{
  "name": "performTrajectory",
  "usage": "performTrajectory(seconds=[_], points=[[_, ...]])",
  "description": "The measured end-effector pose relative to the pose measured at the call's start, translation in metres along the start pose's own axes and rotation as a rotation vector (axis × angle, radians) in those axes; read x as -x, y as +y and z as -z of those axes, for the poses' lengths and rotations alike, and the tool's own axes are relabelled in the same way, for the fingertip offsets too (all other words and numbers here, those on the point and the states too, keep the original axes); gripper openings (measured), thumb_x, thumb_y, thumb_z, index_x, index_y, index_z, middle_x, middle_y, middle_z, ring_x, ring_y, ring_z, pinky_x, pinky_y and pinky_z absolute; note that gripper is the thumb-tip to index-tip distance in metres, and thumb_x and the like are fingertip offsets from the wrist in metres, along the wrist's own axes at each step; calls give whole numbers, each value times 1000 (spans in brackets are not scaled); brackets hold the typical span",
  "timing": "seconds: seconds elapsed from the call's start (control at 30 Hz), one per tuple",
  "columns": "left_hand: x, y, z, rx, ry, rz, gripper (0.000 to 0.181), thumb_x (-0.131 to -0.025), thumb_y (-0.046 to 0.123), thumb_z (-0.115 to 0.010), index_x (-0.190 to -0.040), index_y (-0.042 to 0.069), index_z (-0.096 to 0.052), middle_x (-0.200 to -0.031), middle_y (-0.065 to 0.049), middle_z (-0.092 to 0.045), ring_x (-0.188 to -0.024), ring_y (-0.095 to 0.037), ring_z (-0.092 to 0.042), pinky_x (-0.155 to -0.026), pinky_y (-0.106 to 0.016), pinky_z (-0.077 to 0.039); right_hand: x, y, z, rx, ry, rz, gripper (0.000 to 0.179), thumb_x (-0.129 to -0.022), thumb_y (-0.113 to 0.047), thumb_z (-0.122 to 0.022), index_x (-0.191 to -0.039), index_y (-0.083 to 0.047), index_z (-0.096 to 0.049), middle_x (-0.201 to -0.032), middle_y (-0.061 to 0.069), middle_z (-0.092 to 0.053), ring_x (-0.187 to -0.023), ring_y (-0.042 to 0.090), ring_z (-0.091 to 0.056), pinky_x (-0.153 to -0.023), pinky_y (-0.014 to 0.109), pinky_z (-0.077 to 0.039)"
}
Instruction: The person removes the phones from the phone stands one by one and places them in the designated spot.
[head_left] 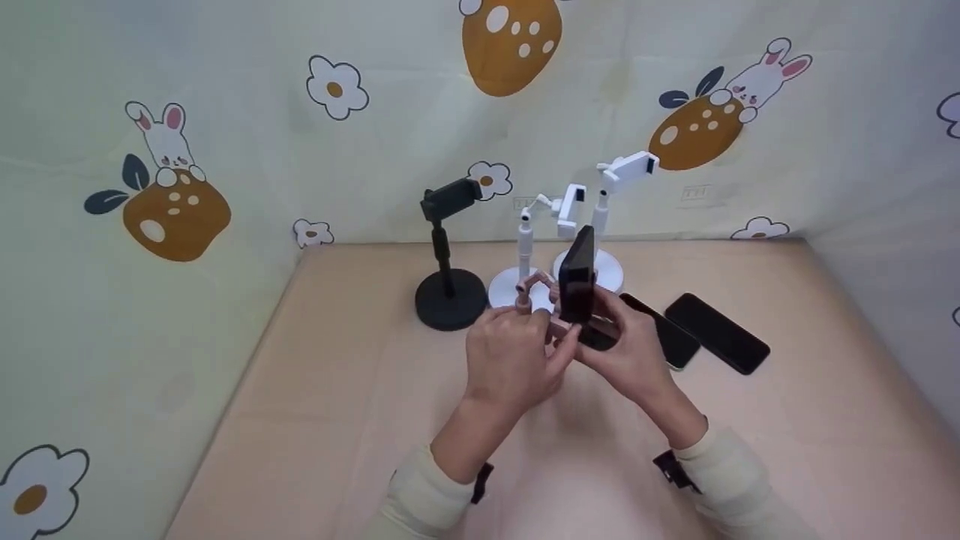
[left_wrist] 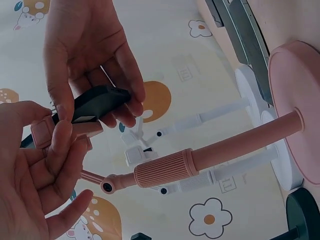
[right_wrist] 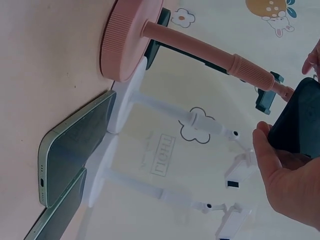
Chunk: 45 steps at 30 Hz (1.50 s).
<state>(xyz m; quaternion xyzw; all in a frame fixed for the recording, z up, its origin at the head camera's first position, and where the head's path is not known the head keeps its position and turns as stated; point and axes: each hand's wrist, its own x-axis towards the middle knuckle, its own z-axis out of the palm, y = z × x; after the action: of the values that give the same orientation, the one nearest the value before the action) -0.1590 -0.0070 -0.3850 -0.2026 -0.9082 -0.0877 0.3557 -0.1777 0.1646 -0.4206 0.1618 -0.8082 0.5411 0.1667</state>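
A pink phone stand (left_wrist: 240, 142) stands on the table, its round base and ribbed post plain in both wrist views. My left hand (head_left: 510, 356) grips the clamp (left_wrist: 45, 131) at the top of that stand between thumb and fingers. A dark phone (head_left: 577, 281) is held by my right hand (head_left: 630, 341), with the thumb on one side and the fingers behind. In the left wrist view the phone's edge lies at the clamp, partly hidden by fingers; how far it sits inside cannot be told.
Behind the hands stand a black phone stand (head_left: 446, 300) and two white phone stands (head_left: 517, 285), (head_left: 611, 270). Two dark phones lie flat to the right, one phone (head_left: 718, 334) beside another phone (head_left: 679, 345). A patterned cloth wall (head_left: 405, 135) rises behind the table (head_left: 315, 420).
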Motion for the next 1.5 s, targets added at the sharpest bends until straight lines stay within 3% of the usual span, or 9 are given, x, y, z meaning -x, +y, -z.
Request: performTrajectory(seconds=[0.2,0.4,0.53,0.67,0.93,1.17,1.4,1.5], points=[[4,-1,3,45,0,-3,37,-92,51,-63,-90,17,-78,-59,6,-66,-54,-11,-60,-87,-28,-58,-1,3,2,-14,-7,-8,66,-77,-3,-84,-137,-2,-57,-125,14,-70,-114,28,-69,-98,36,-54],[7,0,4,88,-18,7,36,-92,50,-63,-97,17,-79,-69,8,-72,-59,-10,-63,-88,-28,-57,0,4,7,-54,-39,-39,66,-77,1,-81,-138,0,-55,-124,16,-70,-114,26,-69,-97,26,-54],[7,0,4,107,-39,7,36,-93,50,-63,-98,18,-78,-68,8,-72,-60,-10,-63,-88,-29,-57,2,4,13,-93,-65,-98,68,-77,3,-81,-139,1,-54,-125,18,-69,-114,24,-69,-95,20,-54],[7,-1,4,110,-46,10,34,-92,49,-64,-90,18,-78,-63,7,-68,-57,-11,-60,-83,-28,-58,3,0,19,-115,-103,-140,68,-78,0,-80,-140,1,-52,-128,19,-67,-114,18,-69,-96,24,-55],[5,1,7,28,-44,14,38,-91,52,-63,-86,18,-79,-60,6,-67,-55,-11,-59,-61,-24,-52,4,-4,23,-168,-142,-162,67,-79,1,-80,-141,0,-52,-128,21,-66,-110,5,-68,-95,21,-55],[4,4,8,-48,-56,24,42,-92,53,-59,-86,16,-78,-55,3,-63,-58,-13,-65,-79,-27,-59,6,-5,23,-202,-158,-167,67,-80,3,-78,-141,2,-50,-129,24,-65,-108,4,-68,-94,20,-55],[4,4,5,-3,-65,74,40,-92,53,-59,-91,18,-79,-66,5,-71,-59,-12,-63,-54,-22,-47,6,-4,22,-182,-187,-158,68,-82,-1,-79,-143,-1,-49,-131,21,-65,-112,9,-68,-97,25,-55],[2,3,5,27,-63,89,39,-92,53,-60,-89,19,-80,-68,6,-73,-57,-11,-60,-51,-21,-41,6,-4,21,-177,-190,-149,69,-82,-2,-79,-144,-1,-49,-131,20,-65,-112,10,-69,-97,25,-55]])
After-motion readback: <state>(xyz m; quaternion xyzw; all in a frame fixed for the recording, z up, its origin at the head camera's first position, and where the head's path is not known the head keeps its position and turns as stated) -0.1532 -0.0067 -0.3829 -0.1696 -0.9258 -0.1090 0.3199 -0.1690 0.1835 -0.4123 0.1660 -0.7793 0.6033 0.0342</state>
